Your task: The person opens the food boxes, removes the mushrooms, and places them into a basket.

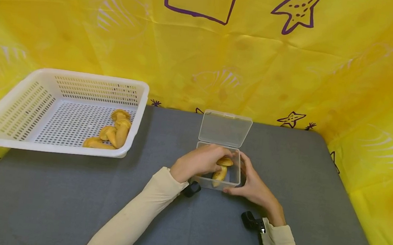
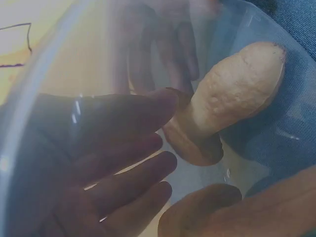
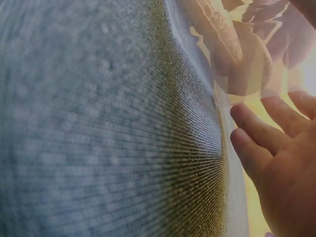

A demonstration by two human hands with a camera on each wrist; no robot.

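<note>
A clear plastic box [image 1: 237,180] stands on the grey table, its hinged lid [image 1: 225,128] raised at the back. Inside lies a yellow-brown mushroom [image 1: 219,176], cap away from me and stem toward me. My left hand [image 1: 205,159] reaches into the box from the left. In the left wrist view its fairly straight fingers [image 2: 143,168] and thumb lie beside the mushroom's cap [image 2: 197,148], seen through the plastic. A second mushroom-like shape shows low in that view, possibly a reflection. My right hand [image 1: 254,186] holds the box's right side, thumb at the front, fingers farther back.
A white perforated basket [image 1: 36,145] stands at the left back, with several mushrooms [image 1: 121,130] in its right front corner. Yellow patterned cloth [image 1: 224,61] hangs behind the table and along the right. Each wrist wears a black camera [image 1: 251,221].
</note>
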